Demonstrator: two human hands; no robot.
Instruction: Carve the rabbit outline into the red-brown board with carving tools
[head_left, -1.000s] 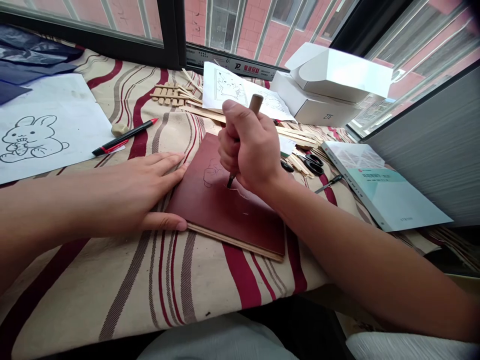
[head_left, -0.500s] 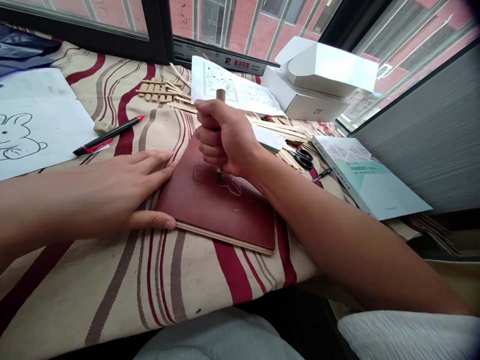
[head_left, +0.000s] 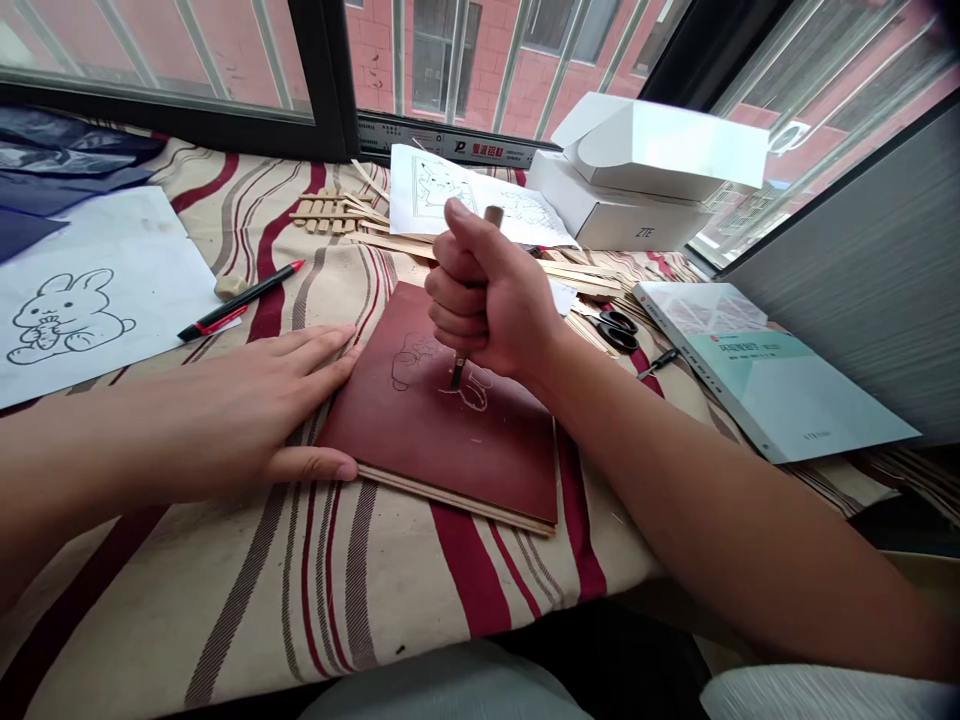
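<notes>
Head view, items left to right. Dark blue sheets (head_left: 60,160) lie at the far left of a red-and-tan striped tablecloth (head_left: 405,600). Next come a white sheet with a rabbit outline drawing (head_left: 97,310), a small eraser (head_left: 230,287) and a black-and-red marker (head_left: 240,300). Wooden sticks (head_left: 322,215) lie beyond them.

Left hand (head_left: 240,405): open, fingers spread flat, thumb and fingertips pressing the left edge of the block.

Dark red carving block (head_left: 495,460): lies centred on the cloth, on a thin wooden board, with 1 traced outline on top.

Right hand (head_left: 487,300): clenched in a full fist around a wood-handled carving tool (head_left: 474,290). Its long axis tilts, handle end up and away, steel tip down and touching the outline.

Beyond and right: a printed sheet (head_left: 480,195), a white ZTE box (head_left: 622,200), black-handled scissors (head_left: 616,332) and a pale green book (head_left: 772,370).
</notes>
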